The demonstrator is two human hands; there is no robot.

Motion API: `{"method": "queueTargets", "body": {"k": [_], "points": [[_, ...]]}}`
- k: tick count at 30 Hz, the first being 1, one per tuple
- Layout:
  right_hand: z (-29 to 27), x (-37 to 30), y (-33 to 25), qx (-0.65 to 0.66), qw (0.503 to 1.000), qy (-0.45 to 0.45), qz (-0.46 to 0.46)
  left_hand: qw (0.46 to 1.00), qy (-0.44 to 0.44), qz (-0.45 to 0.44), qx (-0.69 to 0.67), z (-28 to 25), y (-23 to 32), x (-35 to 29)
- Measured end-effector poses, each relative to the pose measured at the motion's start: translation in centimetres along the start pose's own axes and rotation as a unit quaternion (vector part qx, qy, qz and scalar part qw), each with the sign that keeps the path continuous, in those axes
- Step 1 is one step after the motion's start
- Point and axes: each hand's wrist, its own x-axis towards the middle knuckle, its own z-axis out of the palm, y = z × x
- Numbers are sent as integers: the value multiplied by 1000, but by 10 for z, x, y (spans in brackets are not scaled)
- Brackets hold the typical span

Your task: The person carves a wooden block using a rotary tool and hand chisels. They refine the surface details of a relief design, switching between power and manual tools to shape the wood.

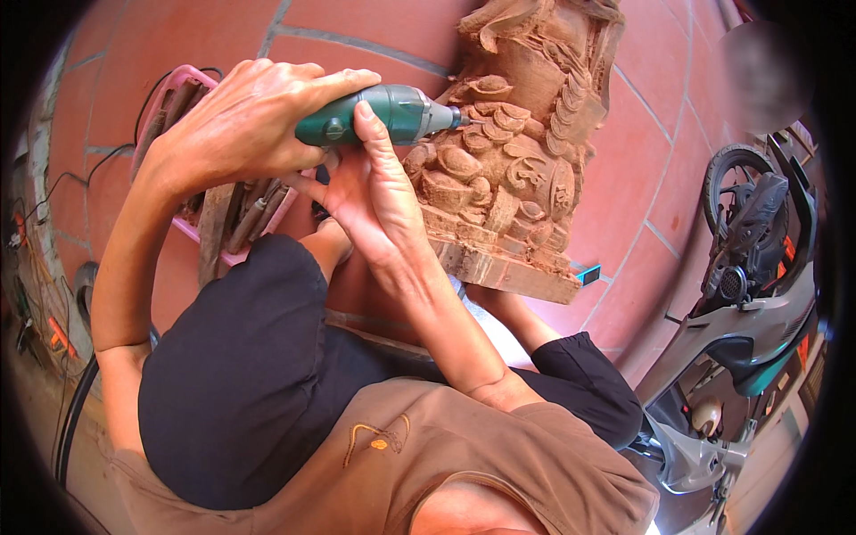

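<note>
A green and grey rotary tool (364,116) lies sideways between my two hands, its nose to the right. My left hand (236,116) is closed over its rear body from above, with the index finger along the top. My right hand (379,201) grips it from below, thumb pressed on the green casing. The tool's thin bit reaches the brown wood carving (526,143), at a cluster of rounded, coin-like shapes; whether it touches the wood I cannot tell. The carving stands on a thick block base, with reddish dust in its grooves.
Left of my knee, a pink basket (235,259) holds several wooden-handled tools (250,218). A dark cable (85,181) runs over the red tile floor (366,27). On the right stands a motorbike (744,303). A small blue object (589,275) sits by the carving's base.
</note>
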Motion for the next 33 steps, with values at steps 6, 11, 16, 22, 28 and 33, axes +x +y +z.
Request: {"method": "queueTargets", "body": {"k": [6,11,16,22,28,33], "points": [[-3,2,2,1,1000,5,12,1000,0,-2,-3,4,-3,-2],[-3,2,-2,-3,1000,4,9,999,30,20,10,7,-4,1],[-6,2,-4,1,1000,2,8,1000,10,10,9,7,-3,4],[-4,1,-1,1,1000,4,13,1000,20,9,4,7,-2,0],[-6,0,-1,0,1000,-3,14,1000,-2,2,0,7,-1,0],[-4,-2,0,1,1000,-1,15,1000,-18,-4,-2,4,1,-1]]}}
